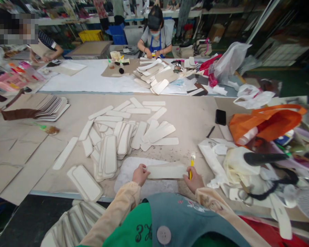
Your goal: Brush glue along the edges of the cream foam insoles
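My left hand (140, 175) pinches the left end of a long off-white strip (167, 172). At the strip's other end, my right hand (195, 180) has closed fingers around a brush with a yellow handle (192, 164), bristles pointing away from me, and also touches the strip. Beneath the strip lies a whitish sheet (122, 175). Just to the left and beyond is a loose heap of rounded off-white pieces (110, 154), some flat strips, some stacked. Two more rounded pieces (86, 183) overlap near the front edge.
A fanned stack of panels (48, 104) and a green-tipped bottle (50, 129) are at left. On the right are a phone (220, 117), a pen (210, 131), an orange bag (262, 123) and a white container (237, 159). A co-worker (156, 39) sits across the tables.
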The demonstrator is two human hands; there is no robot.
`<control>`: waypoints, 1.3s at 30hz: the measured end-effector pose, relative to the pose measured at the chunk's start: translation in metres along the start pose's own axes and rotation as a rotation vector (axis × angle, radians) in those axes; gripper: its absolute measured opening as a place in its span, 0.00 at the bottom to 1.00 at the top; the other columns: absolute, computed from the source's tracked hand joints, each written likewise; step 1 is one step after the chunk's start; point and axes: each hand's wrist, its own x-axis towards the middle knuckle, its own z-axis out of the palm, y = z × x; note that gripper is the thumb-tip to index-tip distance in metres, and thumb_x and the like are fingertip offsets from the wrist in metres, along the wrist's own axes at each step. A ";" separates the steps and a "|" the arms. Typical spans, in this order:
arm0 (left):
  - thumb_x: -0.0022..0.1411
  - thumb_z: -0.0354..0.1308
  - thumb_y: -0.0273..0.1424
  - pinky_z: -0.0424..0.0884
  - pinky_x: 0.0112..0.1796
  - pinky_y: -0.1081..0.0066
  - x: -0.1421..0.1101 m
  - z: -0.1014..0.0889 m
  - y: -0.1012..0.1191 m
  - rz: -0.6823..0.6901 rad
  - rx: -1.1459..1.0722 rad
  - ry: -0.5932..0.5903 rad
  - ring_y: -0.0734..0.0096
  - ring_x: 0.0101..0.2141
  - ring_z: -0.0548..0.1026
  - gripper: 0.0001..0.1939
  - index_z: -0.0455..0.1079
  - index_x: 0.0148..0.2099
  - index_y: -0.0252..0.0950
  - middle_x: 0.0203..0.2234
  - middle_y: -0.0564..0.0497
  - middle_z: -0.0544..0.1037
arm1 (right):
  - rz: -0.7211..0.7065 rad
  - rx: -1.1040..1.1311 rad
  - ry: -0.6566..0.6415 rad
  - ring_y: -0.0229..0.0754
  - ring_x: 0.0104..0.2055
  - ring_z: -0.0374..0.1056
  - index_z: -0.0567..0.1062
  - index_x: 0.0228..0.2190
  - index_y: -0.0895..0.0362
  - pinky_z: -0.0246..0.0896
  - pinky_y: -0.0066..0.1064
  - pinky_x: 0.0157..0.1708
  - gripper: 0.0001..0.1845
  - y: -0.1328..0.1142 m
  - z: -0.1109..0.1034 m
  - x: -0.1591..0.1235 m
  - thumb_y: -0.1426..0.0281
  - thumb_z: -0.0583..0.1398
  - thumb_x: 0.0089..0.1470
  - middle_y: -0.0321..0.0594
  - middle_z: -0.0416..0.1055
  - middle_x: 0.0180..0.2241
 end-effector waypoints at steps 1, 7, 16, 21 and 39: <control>0.53 0.60 0.28 0.62 0.33 0.73 0.000 0.001 0.001 -0.002 0.019 0.003 0.70 0.30 0.74 0.14 0.64 0.43 0.36 0.24 0.54 0.76 | 0.006 -0.017 -0.004 0.41 0.22 0.62 0.59 0.33 0.51 0.52 0.29 0.26 0.09 0.001 0.001 0.001 0.64 0.52 0.47 0.28 0.61 0.20; 0.55 0.58 0.29 0.62 0.34 0.72 0.004 0.003 0.002 -0.015 0.104 0.004 0.68 0.33 0.75 0.15 0.64 0.46 0.35 0.28 0.52 0.78 | 0.022 -0.101 -0.029 0.41 0.23 0.63 0.61 0.35 0.51 0.51 0.29 0.27 0.09 0.004 0.005 0.006 0.66 0.53 0.48 0.29 0.62 0.20; 0.56 0.57 0.31 0.63 0.35 0.72 0.008 0.006 -0.003 -0.009 0.160 -0.021 0.68 0.34 0.76 0.15 0.67 0.47 0.36 0.28 0.52 0.79 | 0.031 -0.213 -0.043 0.41 0.25 0.65 0.64 0.36 0.52 0.48 0.28 0.27 0.08 0.005 0.006 0.008 0.69 0.53 0.51 0.32 0.66 0.23; 0.57 0.57 0.32 0.64 0.35 0.72 0.010 0.007 -0.004 -0.021 0.175 -0.025 0.68 0.34 0.76 0.15 0.68 0.47 0.36 0.29 0.51 0.79 | 0.000 -0.248 -0.052 0.42 0.28 0.66 0.65 0.38 0.53 0.49 0.29 0.28 0.08 0.007 0.007 0.009 0.69 0.54 0.52 0.33 0.69 0.27; 0.57 0.56 0.34 0.62 0.31 0.72 0.015 0.006 -0.004 -0.024 0.239 -0.041 0.68 0.32 0.75 0.11 0.66 0.43 0.38 0.27 0.54 0.76 | -0.197 -0.279 0.005 0.44 0.37 0.68 0.67 0.41 0.56 0.58 0.30 0.32 0.10 0.026 0.008 0.009 0.71 0.54 0.55 0.43 0.70 0.36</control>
